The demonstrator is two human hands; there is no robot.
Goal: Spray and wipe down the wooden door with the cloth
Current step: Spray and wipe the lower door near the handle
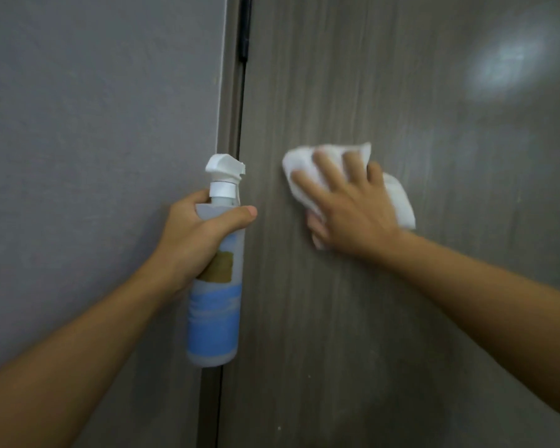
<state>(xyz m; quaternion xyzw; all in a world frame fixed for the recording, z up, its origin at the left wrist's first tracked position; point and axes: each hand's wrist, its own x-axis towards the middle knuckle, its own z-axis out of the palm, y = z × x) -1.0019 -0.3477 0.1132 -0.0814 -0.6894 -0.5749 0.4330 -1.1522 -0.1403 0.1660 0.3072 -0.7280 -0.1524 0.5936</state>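
A: From the head view, what has the left hand point(191, 236) got?

B: It grips a spray bottle point(215, 292) high on its body, thumb curled across the front, fingers wrapped behind. The bottle is upright, white trigger head on top, blue label lower down. It sits over the dark seam between the grey wall point(94, 124) on the left and the wooden door point(369, 318) on the right.

A: And the right hand point(349, 208)?

B: Spread flat, fingers straight and fanned, pressing a white cloth point(398, 202) against the door. The cloth is bunched under the palm and sticks out above the fingertips and to the right of the hand.

A: Where on the door?

B: Just right of the seam, level with the bottle's head. A black hinge point(244, 30) shows in the seam far above, and a pale glare patch point(505, 66) sits on the door's upper right. The hand and cloth are slightly blurred.
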